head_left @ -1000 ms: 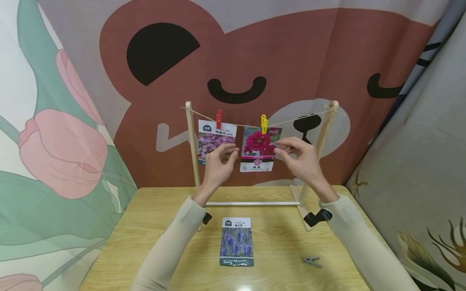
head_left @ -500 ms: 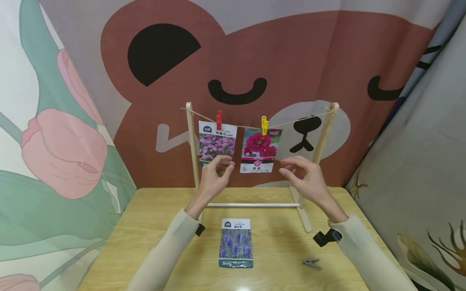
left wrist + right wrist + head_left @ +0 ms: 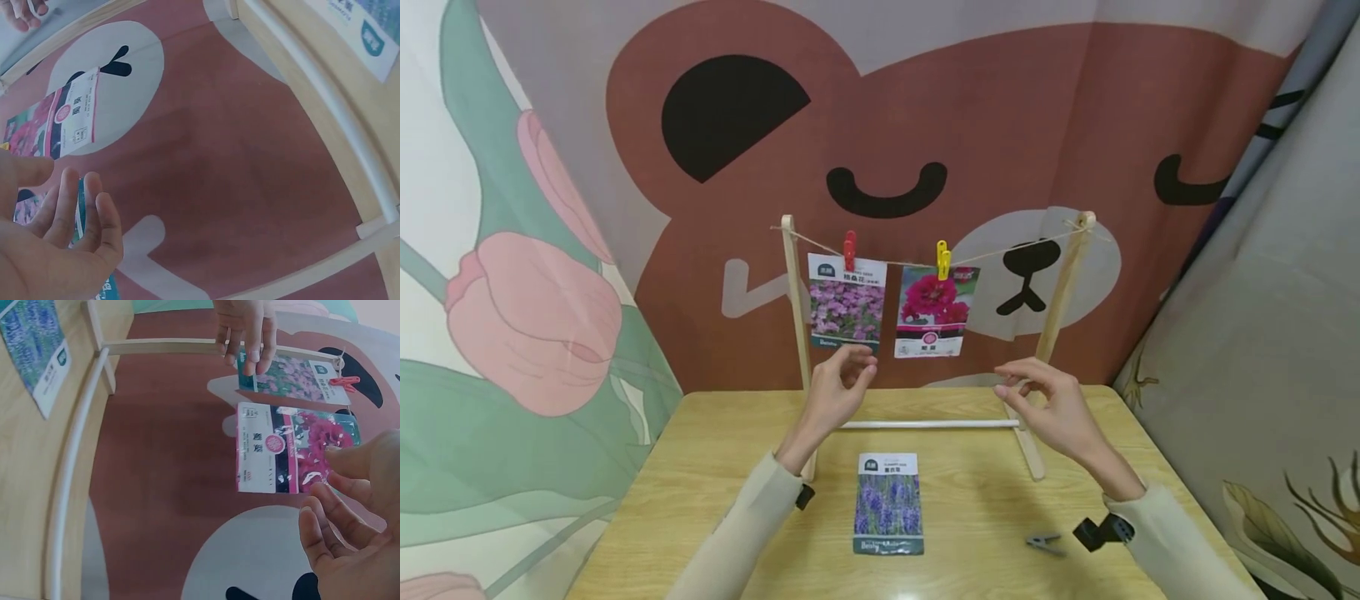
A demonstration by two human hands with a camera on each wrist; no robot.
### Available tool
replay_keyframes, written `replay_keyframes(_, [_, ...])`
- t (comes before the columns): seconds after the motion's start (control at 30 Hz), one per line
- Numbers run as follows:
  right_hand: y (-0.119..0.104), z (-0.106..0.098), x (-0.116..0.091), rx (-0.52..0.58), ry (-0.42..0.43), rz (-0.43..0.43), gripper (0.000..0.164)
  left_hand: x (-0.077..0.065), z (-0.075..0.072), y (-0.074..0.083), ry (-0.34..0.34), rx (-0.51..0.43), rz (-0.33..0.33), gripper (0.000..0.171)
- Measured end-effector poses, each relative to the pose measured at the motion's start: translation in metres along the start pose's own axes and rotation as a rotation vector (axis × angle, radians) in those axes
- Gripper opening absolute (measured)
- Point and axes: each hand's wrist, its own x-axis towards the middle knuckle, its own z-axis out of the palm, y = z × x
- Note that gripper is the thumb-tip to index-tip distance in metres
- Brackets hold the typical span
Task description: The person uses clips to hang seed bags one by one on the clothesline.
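- At far left, a curtain (image 3: pixel 535 325) is showing big pink tulips; beside it, the left wooden post (image 3: pixel 794 300) is standing upright at the table's back;
- next, a packet of pinkish-purple flowers (image 3: pixel 847 308) is hanging from the twine (image 3: pixel 1015 247), a red clip (image 3: pixel 849 252) pinching its top edge;
- below it I am holding my left hand (image 3: pixel 835 390) in the air, its fingertips near the packet's lower edge; my fingers are curving loosely, thumb standing apart, and they are gripping nothing;
- in the middle, the lavender packet (image 3: pixel 888 507) is lying face up on the wooden table (image 3: pixel 700 500), its white end pointing away from me; beyond it, a white rod (image 3: pixel 925 424) is running across low down between the posts;
- above and slightly to the right, the magenta flower packet (image 3: pixel 932 300) is hanging from the twine under a yellow clip (image 3: pixel 943 260), well apart from the table;
- further right I am holding my right hand (image 3: pixel 1056 404) in the air, below and beside that packet; my fingers are bending softly, a gap showing between thumb and fingers, and they are holding nothing;
- nearer me, a grey clip (image 3: pixel 1046 544) is lying on the table; behind my right hand, the right wooden post (image 3: pixel 1063 283) is rising, leaning outward in my view.
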Motion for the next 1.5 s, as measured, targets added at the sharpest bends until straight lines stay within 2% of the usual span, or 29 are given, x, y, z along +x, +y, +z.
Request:
replay_keyframes(0.13, [0.005, -0.001, -0.013, -0.02, -0.007, 0.026, 0.026, -0.005, 0.001, -0.005, -0.011, -0.001, -0.028, 0.024])
replay_keyframes(0.27, [0.012, -0.001, -0.024, -0.04, -0.015, 0.038, 0.026, -0.009, 0.002, -0.012, -0.021, 0.004, -0.027, 0.024])
replay_keyframes(0.53, [0.021, -0.001, -0.045, -0.066, -0.016, 0.062, 0.028, -0.023, 0.005, -0.027, -0.065, 0.073, -0.043, 0.027])
replay_keyframes(0.67, [0.025, -0.001, -0.054, -0.064, -0.011, 0.081, 0.028, -0.028, 0.008, -0.031, -0.066, 0.093, -0.049, 0.027])
replay_keyframes(0.93, [0.035, 0.0, -0.069, -0.056, -0.035, 0.127, 0.031, -0.039, 0.011, -0.038, -0.106, 0.026, -0.103, 0.03])
replay_keyframes(1.5, [0.049, 0.005, -0.103, -0.053, -0.052, 0.214, 0.03, -0.054, 0.018, -0.055, -0.12, 0.082, -0.113, 0.03])
